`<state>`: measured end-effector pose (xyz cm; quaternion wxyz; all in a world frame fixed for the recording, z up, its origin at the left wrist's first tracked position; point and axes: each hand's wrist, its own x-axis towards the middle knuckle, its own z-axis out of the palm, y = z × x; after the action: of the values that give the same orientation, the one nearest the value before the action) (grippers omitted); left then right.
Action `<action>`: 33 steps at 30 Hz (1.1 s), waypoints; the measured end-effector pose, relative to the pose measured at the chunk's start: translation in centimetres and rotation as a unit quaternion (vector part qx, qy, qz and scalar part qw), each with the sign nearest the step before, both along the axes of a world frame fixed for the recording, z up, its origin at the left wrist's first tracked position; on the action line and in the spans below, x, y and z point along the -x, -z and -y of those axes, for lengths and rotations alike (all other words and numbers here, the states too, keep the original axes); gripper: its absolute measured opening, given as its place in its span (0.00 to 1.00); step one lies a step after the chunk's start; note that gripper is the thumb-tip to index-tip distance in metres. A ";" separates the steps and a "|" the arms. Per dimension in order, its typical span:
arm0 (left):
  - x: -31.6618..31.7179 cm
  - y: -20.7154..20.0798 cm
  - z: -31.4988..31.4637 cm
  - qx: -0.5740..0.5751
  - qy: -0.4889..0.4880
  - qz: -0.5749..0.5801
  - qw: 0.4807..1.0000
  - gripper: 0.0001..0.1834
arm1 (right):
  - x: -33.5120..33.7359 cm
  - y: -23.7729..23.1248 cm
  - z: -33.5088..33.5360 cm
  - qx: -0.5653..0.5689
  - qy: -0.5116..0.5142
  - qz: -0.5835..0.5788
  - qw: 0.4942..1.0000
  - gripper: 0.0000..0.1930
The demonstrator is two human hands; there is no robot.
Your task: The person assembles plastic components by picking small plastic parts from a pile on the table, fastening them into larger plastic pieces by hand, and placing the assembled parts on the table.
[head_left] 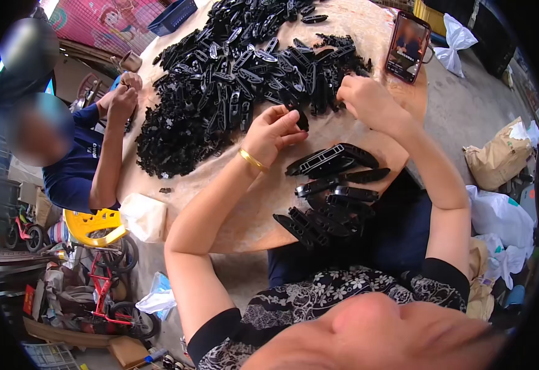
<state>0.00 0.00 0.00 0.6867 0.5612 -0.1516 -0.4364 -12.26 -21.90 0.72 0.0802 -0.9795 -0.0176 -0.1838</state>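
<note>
My left hand (274, 131), with a gold bracelet at the wrist, pinches a black plastic part (302, 121) between thumb and fingers at the near edge of a big heap. The heap holds long slotted black plastic pieces (245, 74) and many small black clips (174, 135). At the heap's right side my right hand (371, 102) is closed, fingertips drawn together beside the small pieces; whatever they hold is hidden. Between my forearms, a smaller group of long black plastic assemblies (331, 161) lies near the table's front edge, some overlapping.
A cloth-covered round table (220, 216) carries everything. A phone (408, 46) stands at the far right, a blue basket (172, 17) at the far left. Across on the left, a co-worker's hands (126, 95) work together. A yellow stool (93, 227), a red bicycle (102, 287) and sacks (497, 154) surround the table.
</note>
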 end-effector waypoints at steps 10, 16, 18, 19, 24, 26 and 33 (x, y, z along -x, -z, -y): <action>0.8 -0.4 0.3 0.080 0.032 0.004 0.996 0.12 | 1.0 -0.4 -1.6 0.067 -0.034 0.004 0.997 0.05; 0.6 -0.9 0.0 0.111 0.029 -0.052 0.992 0.11 | 0.0 -0.3 -1.3 -0.113 -0.071 0.110 0.985 0.05; 0.4 -0.4 0.0 0.094 0.061 -0.009 0.994 0.15 | 0.0 -0.8 -1.8 -0.191 -0.047 0.124 0.973 0.06; 0.5 -0.2 -0.1 0.094 0.061 -0.009 0.994 0.15 | 0.0 -1.0 -2.1 -0.252 -0.051 0.131 0.958 0.07; 1.4 0.1 0.0 0.093 0.073 0.095 0.988 0.19 | 0.3 -1.5 -5.2 -0.411 -0.128 0.142 0.891 0.10; 1.5 -0.1 -0.1 0.088 0.079 0.068 0.991 0.19 | 0.6 -1.6 -5.8 -0.408 -0.120 0.117 0.897 0.11; 1.5 0.1 -0.1 0.091 0.058 0.027 0.994 0.17 | 0.2 -0.6 -5.8 -0.386 -0.128 0.162 0.899 0.07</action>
<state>-1.53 0.08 -0.10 0.7045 0.4980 -0.2415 -0.4443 -12.42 -16.11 1.32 0.4707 -0.8180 -0.0837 -0.3200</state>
